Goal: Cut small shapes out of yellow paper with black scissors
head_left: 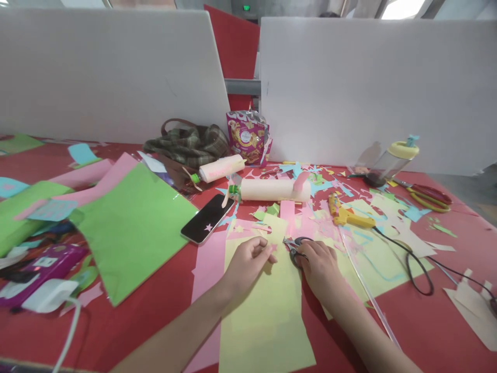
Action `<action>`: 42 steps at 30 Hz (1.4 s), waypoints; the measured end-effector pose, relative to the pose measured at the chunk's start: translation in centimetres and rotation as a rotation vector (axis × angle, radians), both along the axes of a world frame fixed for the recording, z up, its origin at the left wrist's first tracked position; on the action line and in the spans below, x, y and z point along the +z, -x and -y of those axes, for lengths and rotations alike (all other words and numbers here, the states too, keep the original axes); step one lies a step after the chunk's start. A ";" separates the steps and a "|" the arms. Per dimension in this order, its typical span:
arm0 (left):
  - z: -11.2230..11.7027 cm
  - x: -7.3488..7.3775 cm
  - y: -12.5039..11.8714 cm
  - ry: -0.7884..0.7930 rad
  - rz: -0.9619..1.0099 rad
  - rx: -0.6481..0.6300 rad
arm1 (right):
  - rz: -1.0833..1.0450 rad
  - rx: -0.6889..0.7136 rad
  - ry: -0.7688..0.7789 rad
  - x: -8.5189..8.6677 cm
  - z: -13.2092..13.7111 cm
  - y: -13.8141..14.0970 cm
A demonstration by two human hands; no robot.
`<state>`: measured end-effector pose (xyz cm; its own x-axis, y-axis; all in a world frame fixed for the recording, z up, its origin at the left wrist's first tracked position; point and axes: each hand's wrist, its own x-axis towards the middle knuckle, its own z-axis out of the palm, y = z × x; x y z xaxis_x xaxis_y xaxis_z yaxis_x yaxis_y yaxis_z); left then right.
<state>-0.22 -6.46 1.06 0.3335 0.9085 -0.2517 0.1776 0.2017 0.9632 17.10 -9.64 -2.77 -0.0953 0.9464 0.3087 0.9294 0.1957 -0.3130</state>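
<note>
My left hand (252, 259) is closed, with its fingertips pinching a small pink paper star (274, 247) over a yellow paper sheet (267, 321). My right hand (320, 264) grips the dark handles of a small pair of scissors (295, 250), whose short blades point to the left toward the star. Beneath the yellow sheet, pink paper (207, 290) shows along its left side. A black phone (207, 218) with another pink star on its screen lies up and left of my left hand. Beyond both hands is a cream paper-wrapped bottle (272, 190) with a green cap.
A yellow glue gun (351, 215) with a black cord lies to the right. Green paper (135, 228) covers much of the left side. Farther back are a second wrapped bottle (223, 168), a purple snack bag (248, 137), pliers (429, 196), a clear container (390, 166) and paper scraps.
</note>
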 end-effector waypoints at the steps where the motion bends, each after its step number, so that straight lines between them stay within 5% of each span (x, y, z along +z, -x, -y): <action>1: -0.1 0.1 0.1 -0.005 -0.001 0.015 | 0.008 -0.001 -0.013 0.0 0.0 0.0; 5: -0.2 0.3 0.3 -0.066 0.013 0.078 | -0.078 -0.023 -0.075 0.0 0.1 -0.1; 8: -0.3 0.4 0.4 -0.090 0.032 0.134 | -0.384 -0.123 -0.015 0.6 0.2 0.0; 12: -0.4 0.4 0.6 -0.087 0.053 0.166 | -1.019 -0.132 0.391 2.1 0.3 0.9; 16: -0.4 0.4 0.7 -0.083 0.069 0.164 | -1.366 -0.024 0.549 2.8 0.7 1.7; 26: -0.3 0.3 0.6 -0.071 0.063 0.140 | -1.402 0.340 0.815 3.3 1.7 1.7; 42: 0.2 -0.4 0.3 -0.036 0.084 0.026 | -1.317 0.397 0.834 3.0 1.7 1.9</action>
